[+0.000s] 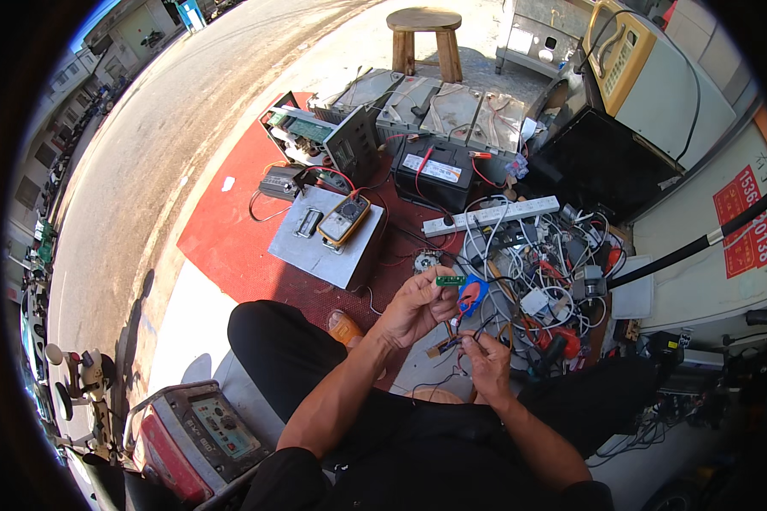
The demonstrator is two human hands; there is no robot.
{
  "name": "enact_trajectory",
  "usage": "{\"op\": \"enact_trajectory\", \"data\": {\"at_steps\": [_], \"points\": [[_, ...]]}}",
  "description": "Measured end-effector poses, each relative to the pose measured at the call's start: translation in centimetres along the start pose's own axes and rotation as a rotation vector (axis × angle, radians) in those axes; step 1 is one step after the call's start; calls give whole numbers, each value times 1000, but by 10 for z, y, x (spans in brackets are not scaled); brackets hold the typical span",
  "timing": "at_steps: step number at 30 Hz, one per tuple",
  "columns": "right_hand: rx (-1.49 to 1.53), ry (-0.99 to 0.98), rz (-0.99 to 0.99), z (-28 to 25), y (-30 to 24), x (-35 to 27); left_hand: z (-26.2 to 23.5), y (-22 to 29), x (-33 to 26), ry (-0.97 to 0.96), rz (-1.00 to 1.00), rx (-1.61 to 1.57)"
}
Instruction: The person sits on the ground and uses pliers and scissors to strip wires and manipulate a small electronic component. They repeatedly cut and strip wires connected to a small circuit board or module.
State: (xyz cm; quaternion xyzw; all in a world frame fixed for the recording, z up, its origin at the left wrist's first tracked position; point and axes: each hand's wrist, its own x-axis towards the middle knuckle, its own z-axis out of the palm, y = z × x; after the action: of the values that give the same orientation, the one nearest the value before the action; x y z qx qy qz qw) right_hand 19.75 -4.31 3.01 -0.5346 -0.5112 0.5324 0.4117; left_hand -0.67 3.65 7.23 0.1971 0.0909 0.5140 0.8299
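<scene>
- Grip of the left hand (pixel 418 308) is clamped, thumb against fingers, on a small green circuit board (pixel 452 280), held up in the air in front of the seated person at a roadside work spot.
- Fingertips of the right hand (pixel 488 362) are together on thin dark wires (pixel 486 324), below and to the right of the board (the exact point of contact is too small to read).
- A blue-wrapped part (pixel 481 289) with a reddish patch shows just beside the board; whether any wire joins the two cannot be told.
- Work appears to be partway along: board and wires are both in hand, while the wires between the hands look unsettled, suggesting that their handling is unfinished. No completed connection can be made out.
- Ahead and to the left, a yellow-edged multimeter (pixel 343 220) lies on a grey metal box (pixel 291 249), well apart from both hands (and seemingly out of use at this instant).
- Farther out, a black battery (pixel 435 175) stands near an opened metal device (pixel 355 145) on a red mat (pixel 222 226).
- To the right, a white power strip (pixel 494 215) lies along the far edge of a tangle of cables (pixel 541 298).
</scene>
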Motion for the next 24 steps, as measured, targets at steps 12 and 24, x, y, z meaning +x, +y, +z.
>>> {"op": "enact_trajectory", "data": {"at_steps": [12, 24], "points": [[-111, -33, -73, -3, -8, 3, -11, -3, 4, 62, -10, -41], [-38, 7, -114, 0, 2, 4, -14, -3, 2, 87, -5, 52]]}}
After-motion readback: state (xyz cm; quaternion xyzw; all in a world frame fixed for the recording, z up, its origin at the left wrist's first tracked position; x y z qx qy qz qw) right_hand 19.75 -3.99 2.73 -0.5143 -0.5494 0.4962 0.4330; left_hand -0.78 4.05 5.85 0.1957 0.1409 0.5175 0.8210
